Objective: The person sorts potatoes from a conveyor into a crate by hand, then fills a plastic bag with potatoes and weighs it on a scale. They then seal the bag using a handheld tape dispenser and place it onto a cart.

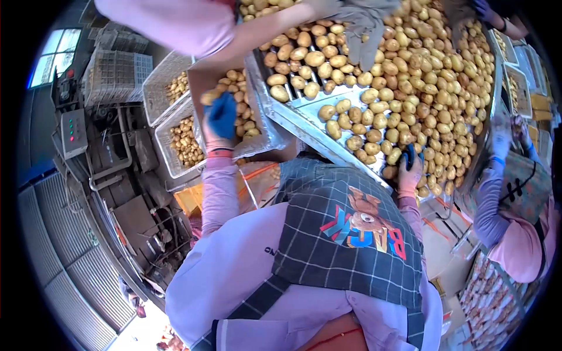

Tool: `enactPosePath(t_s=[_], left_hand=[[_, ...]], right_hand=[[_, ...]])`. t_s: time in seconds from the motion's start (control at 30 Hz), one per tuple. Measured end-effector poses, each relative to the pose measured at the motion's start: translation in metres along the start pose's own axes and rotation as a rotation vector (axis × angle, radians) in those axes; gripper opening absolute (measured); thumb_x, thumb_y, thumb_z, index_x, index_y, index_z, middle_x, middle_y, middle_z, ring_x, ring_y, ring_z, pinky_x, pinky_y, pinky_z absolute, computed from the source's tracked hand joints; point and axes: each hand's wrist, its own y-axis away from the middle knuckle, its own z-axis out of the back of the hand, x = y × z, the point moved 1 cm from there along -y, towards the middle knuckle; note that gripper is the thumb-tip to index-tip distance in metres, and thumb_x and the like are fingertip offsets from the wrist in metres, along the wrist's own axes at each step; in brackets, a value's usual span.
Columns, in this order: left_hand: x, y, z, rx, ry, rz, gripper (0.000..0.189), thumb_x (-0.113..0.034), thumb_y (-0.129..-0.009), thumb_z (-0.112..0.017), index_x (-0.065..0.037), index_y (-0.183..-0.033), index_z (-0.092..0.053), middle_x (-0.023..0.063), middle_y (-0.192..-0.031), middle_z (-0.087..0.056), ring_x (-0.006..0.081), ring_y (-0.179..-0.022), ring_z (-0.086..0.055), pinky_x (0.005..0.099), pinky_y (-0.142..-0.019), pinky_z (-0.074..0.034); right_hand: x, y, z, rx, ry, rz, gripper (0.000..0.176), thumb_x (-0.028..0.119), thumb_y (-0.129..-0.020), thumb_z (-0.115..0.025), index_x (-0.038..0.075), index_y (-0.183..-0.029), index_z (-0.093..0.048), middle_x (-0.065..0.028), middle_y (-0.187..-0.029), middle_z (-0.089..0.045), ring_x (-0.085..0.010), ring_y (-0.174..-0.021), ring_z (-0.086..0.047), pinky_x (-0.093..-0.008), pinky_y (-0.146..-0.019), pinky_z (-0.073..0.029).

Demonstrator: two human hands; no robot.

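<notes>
My left hand [221, 117], in a blue glove, hangs over a cardboard box of potatoes [249, 126] on the left, its fingers closed on a potato [209, 97]. At the lower edge of the sloping metal table, my right hand [411, 166] wears a dark blue glove. Its fingers are bent and apart, touching the potato pile [430, 99], and they grip nothing that I can see.
White crates with potatoes [186, 143] stand left of the box. Across the table, a co-worker's grey-gloved hand [366, 35] reaches over the potatoes, and an arm crosses above the box. Another co-worker's gloved hand [500, 137] is at the right edge.
</notes>
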Motion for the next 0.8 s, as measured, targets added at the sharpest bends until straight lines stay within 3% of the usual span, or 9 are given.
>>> enactPosePath(t_s=[0.07,0.13,0.2,0.3,0.37,0.43,0.53,0.73,0.8], left_hand=[[-0.016,-0.004,0.039,-0.505,-0.108,0.335,0.045,-0.023,-0.090,-0.062,-0.005,-0.129,-0.048,0.0150,-0.114,-0.058,0.0313,-0.105,-0.059,0.0408,-0.086,-0.054],[-0.007,0.011,0.001,-0.430,-0.478,0.102,0.050,-0.019,-0.091,-0.061,-0.007,-0.136,-0.044,0.0113,-0.111,-0.058,0.0268,-0.102,-0.060,0.0399,-0.078,-0.055],[0.033,0.020,-0.050,-0.170,-0.742,-0.248,0.054,-0.008,-0.090,-0.061,0.001,-0.139,-0.039,0.0103,-0.119,-0.058,0.0180,-0.099,-0.058,0.0294,-0.086,-0.048],[0.098,0.043,-0.127,0.332,-1.450,-0.555,0.062,-0.015,-0.081,-0.068,0.003,-0.135,-0.044,0.0227,-0.130,-0.053,0.0351,-0.120,-0.051,0.0393,-0.103,-0.038],[0.153,0.075,-0.150,0.763,-2.035,0.056,0.071,-0.040,-0.080,-0.065,-0.002,-0.136,-0.045,0.0313,-0.128,-0.050,0.0408,-0.122,-0.048,0.0486,-0.102,-0.037],[0.157,0.130,-0.172,1.006,-1.961,-0.428,0.074,-0.050,-0.078,-0.065,-0.015,-0.140,-0.045,0.0346,-0.133,-0.044,0.0481,-0.125,-0.042,0.0671,-0.104,-0.022],[0.139,0.124,-0.174,1.291,-1.247,0.226,0.066,-0.030,-0.080,-0.070,-0.010,-0.139,-0.047,0.0251,-0.134,-0.051,0.0333,-0.131,-0.043,0.0456,-0.109,-0.030],[0.116,-0.001,-0.151,0.398,-1.783,-0.651,0.068,-0.029,-0.087,-0.062,0.005,-0.140,-0.037,0.0287,-0.140,-0.040,0.0432,-0.133,-0.034,0.0464,-0.111,-0.026],[0.131,-0.018,-0.157,0.416,-1.804,-0.424,0.069,-0.039,-0.088,-0.060,0.000,-0.140,-0.039,0.0315,-0.140,-0.038,0.0490,-0.131,-0.031,0.0543,-0.110,-0.023]], right_hand=[[0.016,-0.001,0.009,-0.048,-0.209,-0.198,0.031,0.014,-0.085,-0.063,0.006,-0.114,-0.065,-0.0147,-0.100,-0.067,-0.0332,-0.096,-0.062,-0.0419,-0.094,-0.044],[0.048,-0.010,0.015,-0.020,-0.461,-0.248,0.029,0.014,-0.084,-0.064,0.006,-0.112,-0.065,-0.0141,-0.104,-0.067,-0.0321,-0.102,-0.061,-0.0408,-0.095,-0.044],[0.078,-0.023,0.010,0.135,-0.390,0.046,0.031,0.016,-0.084,-0.063,0.006,-0.114,-0.064,-0.0147,-0.112,-0.064,-0.0334,-0.111,-0.057,-0.0424,-0.100,-0.041],[0.121,-0.035,-0.002,0.411,-0.195,0.504,0.038,0.029,-0.086,-0.060,0.011,-0.120,-0.060,-0.0148,-0.128,-0.055,-0.0331,-0.126,-0.045,-0.0496,-0.109,-0.029],[0.104,-0.022,-0.003,0.634,-0.017,0.712,0.045,0.037,-0.088,-0.057,0.018,-0.128,-0.054,-0.0131,-0.139,-0.046,-0.0317,-0.135,-0.035,-0.0533,-0.113,-0.021],[0.063,-0.015,0.017,0.621,0.074,0.631,0.047,0.033,-0.087,-0.056,0.019,-0.131,-0.053,-0.0118,-0.143,-0.043,-0.0327,-0.135,-0.034,-0.0525,-0.114,-0.020],[0.000,0.003,0.048,0.638,0.164,0.380,0.046,0.031,-0.088,-0.055,0.022,-0.133,-0.053,-0.0133,-0.146,-0.039,-0.0326,-0.137,-0.031,-0.0524,-0.115,-0.018],[0.005,0.039,0.037,0.057,-0.141,-0.134,0.042,0.032,-0.090,-0.054,0.017,-0.129,-0.056,-0.0154,-0.135,-0.050,-0.0356,-0.129,-0.042,-0.0499,-0.114,-0.021],[0.034,0.034,0.047,0.403,-0.108,0.068,0.042,0.035,-0.090,-0.054,0.016,-0.128,-0.056,-0.0150,-0.134,-0.051,-0.0356,-0.129,-0.041,-0.0500,-0.113,-0.025]])
